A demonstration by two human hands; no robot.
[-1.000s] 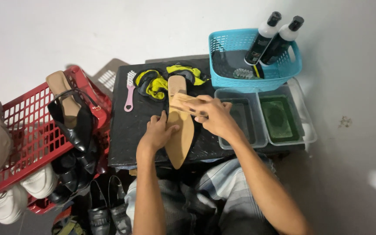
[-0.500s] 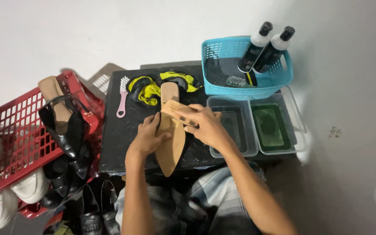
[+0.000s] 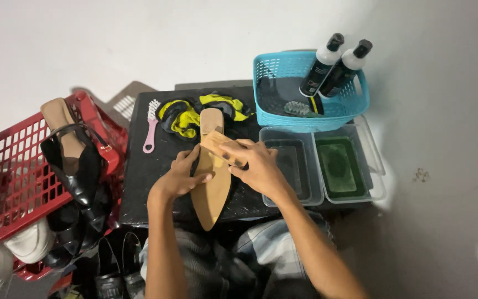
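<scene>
Clamped: left hand [image 3: 181, 174] steadies the tan shoe [image 3: 211, 188] (toe overhanging), right hand [image 3: 255, 166] grips a wooden brush [image 3: 219, 145].

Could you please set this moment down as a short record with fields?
Left hand: steadies tan shoe, sole up
Right hand: presses wooden brush on the sole
Surface: black table
Behind shoe: yellow-black cloth, pink brush
Right side: two clear tubs, blue basket with two bottles
Left side: red crate of shoes
</scene>
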